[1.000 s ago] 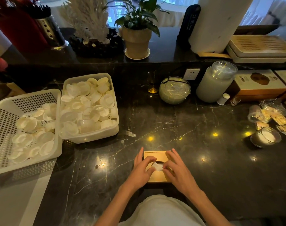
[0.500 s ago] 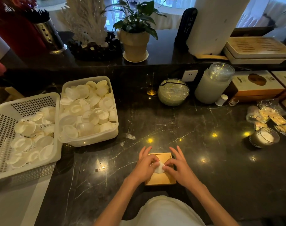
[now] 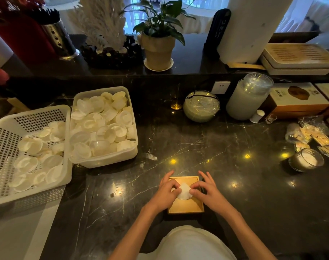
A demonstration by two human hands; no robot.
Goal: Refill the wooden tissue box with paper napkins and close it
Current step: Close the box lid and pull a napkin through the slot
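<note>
A square wooden tissue box (image 3: 186,207) sits on the dark marble counter near the front edge, its lid on. A tuft of white paper napkin (image 3: 184,191) sticks up through the round hole in the lid. My left hand (image 3: 164,194) pinches the napkin from the left with thumb and forefinger. My right hand (image 3: 208,192) pinches it from the right. Both hands rest over the box top and hide its side edges.
A white tub (image 3: 103,160) and a perforated white basket (image 3: 2,147), both holding several small white dishes, stand at the left. A glass bowl (image 3: 201,106), a tall jar (image 3: 248,98), cartons, snack packets and a small glass cup (image 3: 306,160) line the back and right.
The napkin tuft has risen further out of the lid's hole, and both hands have closed in on it from either side.
</note>
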